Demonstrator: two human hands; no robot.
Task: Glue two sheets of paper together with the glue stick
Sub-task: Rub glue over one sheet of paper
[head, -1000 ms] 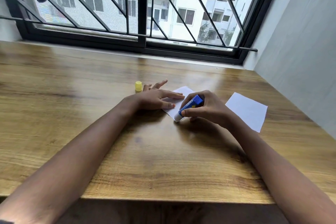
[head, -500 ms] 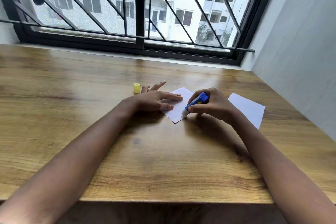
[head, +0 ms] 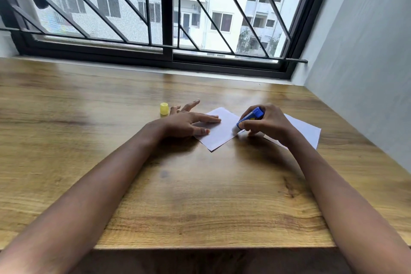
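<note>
Head cam: L hand flat, fingers straight, pressing near paper sheet; R hand grips glue stick, tip on sheet's right edge.

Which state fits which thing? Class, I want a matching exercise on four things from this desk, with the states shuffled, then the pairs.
Things
1. yellow cap
2. glue stick
3. left sheet
4. right sheet

States
A. pressed flat by the left hand
B. stands on the table, off the stick
C. partly hidden behind the right hand
D. gripped at a tilt, tip down at a sheet's edge

Pairs: 1-B, 2-D, 3-A, 4-C
</note>
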